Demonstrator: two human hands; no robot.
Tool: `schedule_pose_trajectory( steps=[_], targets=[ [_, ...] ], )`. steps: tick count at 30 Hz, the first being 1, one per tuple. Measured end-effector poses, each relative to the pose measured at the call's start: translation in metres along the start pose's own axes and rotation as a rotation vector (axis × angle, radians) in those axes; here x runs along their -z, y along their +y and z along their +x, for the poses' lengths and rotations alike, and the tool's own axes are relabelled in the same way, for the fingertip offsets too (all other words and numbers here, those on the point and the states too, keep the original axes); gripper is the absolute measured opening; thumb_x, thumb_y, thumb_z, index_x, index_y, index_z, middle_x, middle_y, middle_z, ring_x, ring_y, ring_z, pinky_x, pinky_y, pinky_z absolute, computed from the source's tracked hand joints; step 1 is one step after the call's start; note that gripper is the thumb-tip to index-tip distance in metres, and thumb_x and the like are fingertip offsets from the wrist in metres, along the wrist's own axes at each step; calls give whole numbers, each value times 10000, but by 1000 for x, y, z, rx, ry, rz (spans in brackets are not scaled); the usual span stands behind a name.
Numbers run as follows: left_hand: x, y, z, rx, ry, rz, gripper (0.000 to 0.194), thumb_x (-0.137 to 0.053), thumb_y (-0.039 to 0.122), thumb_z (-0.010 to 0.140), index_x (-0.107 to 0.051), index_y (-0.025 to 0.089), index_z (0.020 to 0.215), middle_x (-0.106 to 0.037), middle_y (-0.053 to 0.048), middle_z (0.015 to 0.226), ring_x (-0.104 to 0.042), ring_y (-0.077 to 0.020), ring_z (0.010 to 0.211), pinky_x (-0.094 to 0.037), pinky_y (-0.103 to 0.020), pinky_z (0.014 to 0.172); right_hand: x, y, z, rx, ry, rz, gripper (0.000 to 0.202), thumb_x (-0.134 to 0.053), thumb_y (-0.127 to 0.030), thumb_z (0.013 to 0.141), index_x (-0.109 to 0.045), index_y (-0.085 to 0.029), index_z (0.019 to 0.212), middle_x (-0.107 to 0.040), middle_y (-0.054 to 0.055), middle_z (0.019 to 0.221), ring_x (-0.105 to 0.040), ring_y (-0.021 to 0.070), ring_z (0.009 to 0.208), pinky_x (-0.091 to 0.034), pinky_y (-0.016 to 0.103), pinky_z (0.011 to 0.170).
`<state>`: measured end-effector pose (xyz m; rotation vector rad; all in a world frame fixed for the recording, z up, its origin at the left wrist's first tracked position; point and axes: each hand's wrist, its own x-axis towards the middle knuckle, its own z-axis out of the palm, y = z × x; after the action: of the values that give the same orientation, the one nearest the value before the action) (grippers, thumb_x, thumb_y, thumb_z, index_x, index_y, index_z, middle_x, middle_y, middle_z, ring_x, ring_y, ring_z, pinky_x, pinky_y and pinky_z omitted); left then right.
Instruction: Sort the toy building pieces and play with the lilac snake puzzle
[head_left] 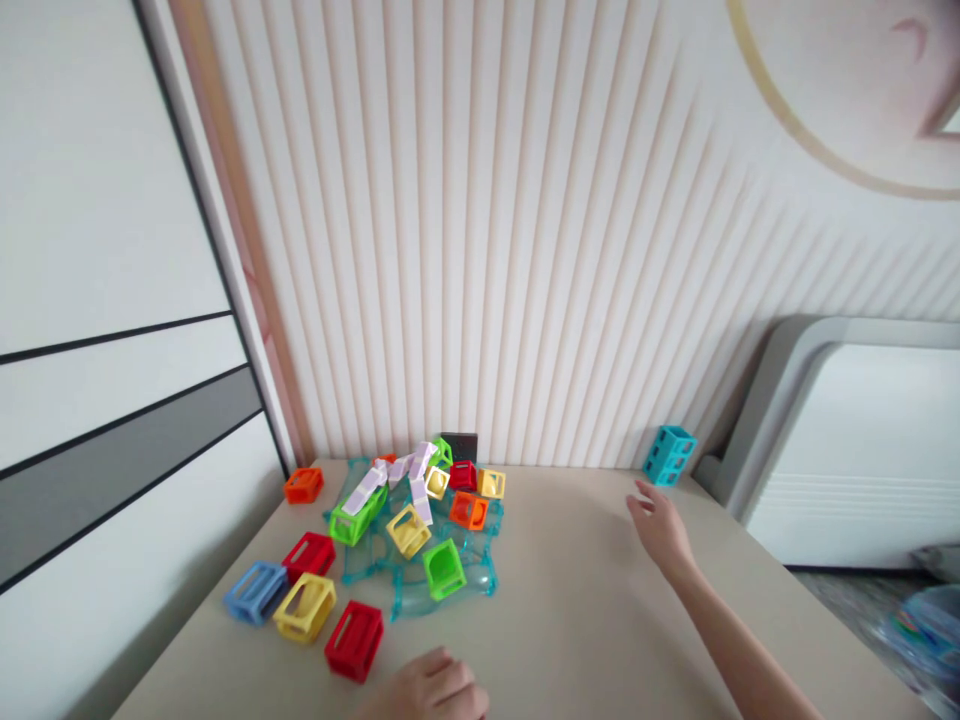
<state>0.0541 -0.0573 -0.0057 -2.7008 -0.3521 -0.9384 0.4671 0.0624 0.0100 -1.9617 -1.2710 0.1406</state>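
Note:
A turquoise stack of open-framed toy cubes (670, 456) stands upright at the back right of the table. Just in front of it is my right hand (661, 528), fingers stretched out and apart, holding nothing. My left hand (446, 688) rests low at the near edge with its fingers curled in; no block shows in it. Closest to that hand lies a red block (355, 641). Beside this are a yellow block (305, 608), a blue block (256, 592) and another red block (309, 555). A bright green block (444, 569) sits on transparent teal pieces (442, 597).
Pale lilac strips (367, 488), more coloured blocks and a small black object (460, 447) crowd the back left of the table (559, 600). An orange block (304, 485) lies by the white cabinet (112, 480). Behind is a ribbed wall (465, 220); a grey-white headboard (862, 440) stands right.

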Motion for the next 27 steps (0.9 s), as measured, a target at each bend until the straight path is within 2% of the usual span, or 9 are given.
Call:
schedule_pose_trajectory(
  steps=[4, 7, 9, 14, 19, 27],
  targets=[
    [13, 2, -1, -37, -40, 0, 91, -646, 158, 914, -579, 200, 870, -649, 39, 778, -569, -111, 710, -454, -242, 727, -34, -51, -68, 204, -134, 100, 383, -448, -355, 875, -721, -181, 1080, -687, 128, 1189, -721, 227, 964, -582, 317, 775],
    [17, 0, 1, 62, -55, -87, 149, -680, 135, 829, -585, 188, 931, -678, -3, 874, -589, -147, 772, -466, -267, 750, -48, -79, -108, 309, -180, 117, 324, -466, -326, 895, -746, -214, 1012, -681, 103, 1224, -700, 229, 1052, -558, 334, 911],
    [20, -1, 3, 123, -59, -161, 183, -654, 105, 802, -581, 191, 946, -679, -18, 892, -592, -156, 788, -474, -266, 753, -50, -88, -123, 387, -198, 99, 294, -483, -292, 904, -750, -226, 1005, -685, 97, 1216, -685, 240, 1094, -528, 361, 983],
    [26, -2, 4, 195, -37, -277, 211, -577, 46, 797, -589, 204, 936, -671, -23, 875, -597, -159, 790, -494, -260, 754, -43, -89, -128, 554, -214, 73, 268, -489, -256, 920, -755, -235, 945, -717, 112, 1122, -713, 266, 1030, -570, 409, 933],
    [28, 0, 6, 256, -41, -319, 240, -587, 32, 796, -607, 219, 945, -681, -18, 872, -615, -153, 796, -505, -247, 759, -42, -86, -121, 556, -243, 105, 265, -494, -287, 919, -752, -225, 907, -734, 119, 1069, -735, 274, 963, -600, 407, 868],
    [24, 1, 5, 230, 16, -319, 216, -595, 42, 794, -634, 215, 918, -689, -12, 845, -607, -143, 772, -514, -230, 738, -46, -84, -119, 566, -274, 88, 269, -507, -321, 922, -762, -238, 891, -733, 110, 1059, -726, 279, 983, -589, 416, 896]
  ],
)
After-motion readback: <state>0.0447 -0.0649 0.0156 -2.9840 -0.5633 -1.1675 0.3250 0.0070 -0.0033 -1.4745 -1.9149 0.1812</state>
